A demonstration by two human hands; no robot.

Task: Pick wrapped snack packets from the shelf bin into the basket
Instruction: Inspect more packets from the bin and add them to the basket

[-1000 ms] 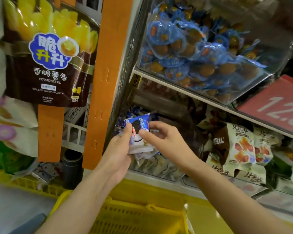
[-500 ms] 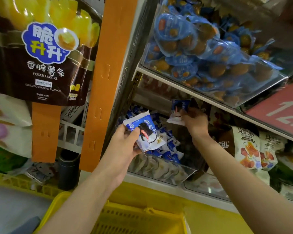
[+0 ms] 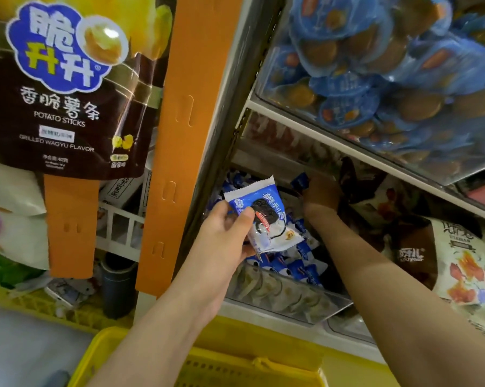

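Head view: one snack packet (image 3: 263, 219) is in my left hand (image 3: 221, 241), and the yellow basket (image 3: 107, 347) is below it.
My left hand pinches this blue-and-white packet between thumb and fingers, just in front of the clear shelf bin (image 3: 286, 297). More to the right, my right hand (image 3: 322, 194) reaches deep into the bin, in shadow. A blue packet corner (image 3: 301, 181) shows at its fingertips, but I cannot tell if they close on it. I think it is best to take one packet by its sealed edge, draw it out without dragging the others, then lower both into the basket.
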